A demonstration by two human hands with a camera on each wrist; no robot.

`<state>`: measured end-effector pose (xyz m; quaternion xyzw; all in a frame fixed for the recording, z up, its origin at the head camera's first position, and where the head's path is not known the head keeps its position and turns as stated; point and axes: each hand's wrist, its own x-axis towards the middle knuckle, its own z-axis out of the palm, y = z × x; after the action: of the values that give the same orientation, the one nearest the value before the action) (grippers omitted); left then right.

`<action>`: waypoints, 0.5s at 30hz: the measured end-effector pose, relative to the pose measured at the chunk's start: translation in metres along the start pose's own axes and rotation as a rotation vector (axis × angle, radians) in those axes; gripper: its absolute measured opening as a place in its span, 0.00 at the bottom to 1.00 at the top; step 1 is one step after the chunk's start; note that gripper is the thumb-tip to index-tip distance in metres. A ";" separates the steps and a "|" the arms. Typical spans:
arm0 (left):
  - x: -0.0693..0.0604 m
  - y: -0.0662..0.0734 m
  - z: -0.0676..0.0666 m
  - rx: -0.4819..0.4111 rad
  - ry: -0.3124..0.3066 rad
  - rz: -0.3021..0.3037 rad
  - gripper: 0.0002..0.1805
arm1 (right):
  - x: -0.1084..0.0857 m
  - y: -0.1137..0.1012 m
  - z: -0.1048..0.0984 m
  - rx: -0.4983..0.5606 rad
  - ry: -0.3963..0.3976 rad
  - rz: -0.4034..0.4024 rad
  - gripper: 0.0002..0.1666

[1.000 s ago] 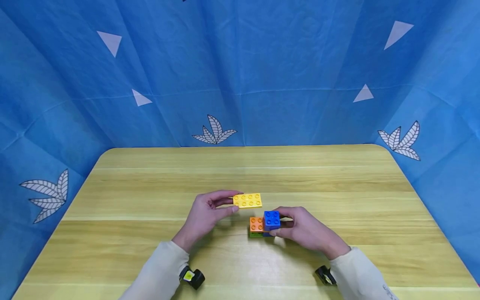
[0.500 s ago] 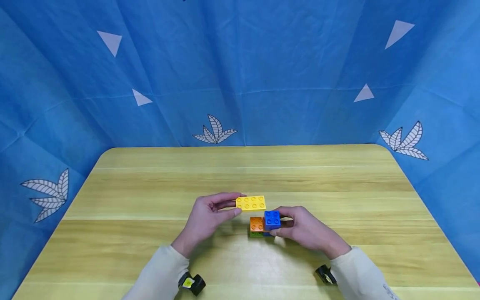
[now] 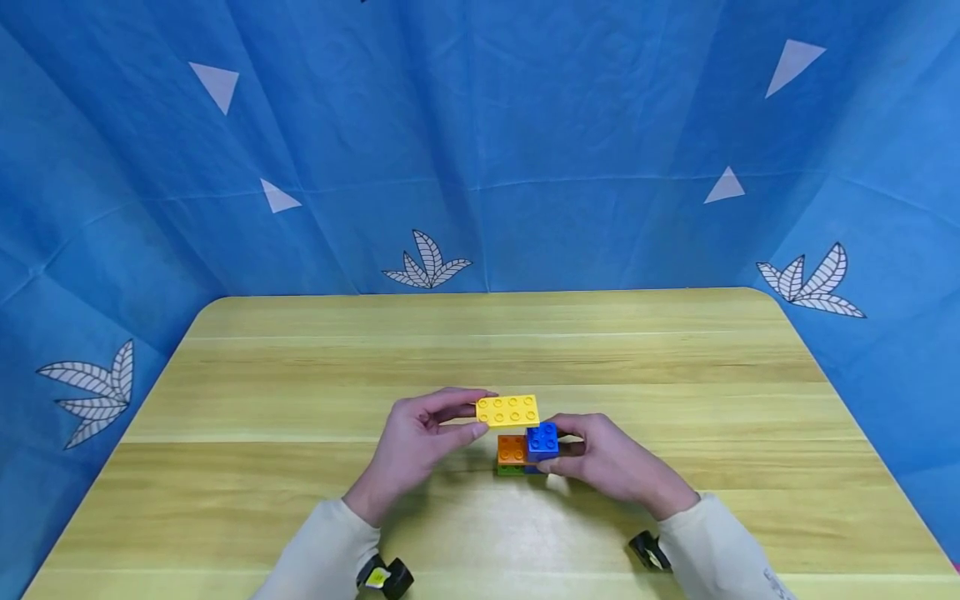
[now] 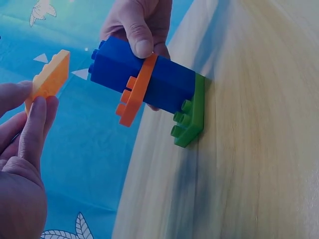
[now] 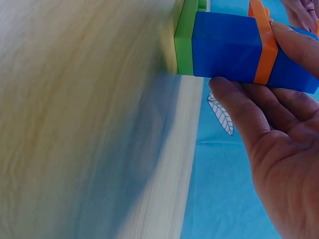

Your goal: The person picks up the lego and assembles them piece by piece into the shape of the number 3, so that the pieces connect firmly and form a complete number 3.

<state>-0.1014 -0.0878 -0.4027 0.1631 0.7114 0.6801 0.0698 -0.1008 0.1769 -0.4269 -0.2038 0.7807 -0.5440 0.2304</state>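
Note:
Pinched between the thumb and fingers of my left hand (image 3: 416, 442) is a flat yellow building brick (image 3: 508, 411) with studs on top. It is held in the air, just above and behind a stack of bricks. That stack stands on the table: a green plate (image 4: 192, 117) at the bottom, a blue brick (image 4: 172, 84), an orange plate (image 4: 138, 92) and an upper blue brick (image 4: 113, 62). The orange and green plates stick out to the left of the blue bricks. My right hand (image 3: 618, 458) grips the stack from the right, thumb near the orange plate and upper blue brick.
The wooden table (image 3: 300, 367) stretches out on every side of the stack. Behind and beside it hangs a blue cloth (image 3: 480, 150) with white triangles and leaf prints. A black wrist camera (image 3: 386, 577) sits at the left sleeve (image 3: 318, 550).
My left hand has brought the yellow brick right and slightly toward me, so it now sits closer over the stack. The right hand keeps its grip and the stack stays in place.

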 end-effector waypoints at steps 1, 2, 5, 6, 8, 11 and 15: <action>0.000 0.000 0.001 0.000 -0.001 0.010 0.18 | 0.000 0.000 0.000 0.003 0.000 -0.001 0.17; 0.000 -0.001 0.002 -0.002 -0.001 0.021 0.18 | 0.000 0.000 0.000 0.008 0.000 0.001 0.17; 0.000 -0.002 0.004 -0.027 -0.015 0.047 0.17 | 0.000 0.000 0.000 0.010 0.001 0.008 0.18; 0.000 -0.002 0.005 -0.044 -0.026 0.055 0.17 | 0.000 0.000 0.000 0.006 0.003 0.011 0.19; 0.000 -0.002 0.007 -0.071 -0.049 0.068 0.17 | 0.000 0.000 -0.001 -0.001 0.006 0.013 0.20; -0.001 -0.002 0.009 -0.096 -0.077 0.072 0.17 | 0.000 0.000 -0.001 -0.014 0.009 0.010 0.21; -0.002 -0.001 0.012 -0.103 -0.091 0.068 0.18 | -0.001 0.000 -0.001 -0.025 0.009 0.000 0.23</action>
<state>-0.0954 -0.0770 -0.4048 0.2141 0.6655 0.7097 0.0872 -0.1007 0.1779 -0.4268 -0.2040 0.7886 -0.5350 0.2244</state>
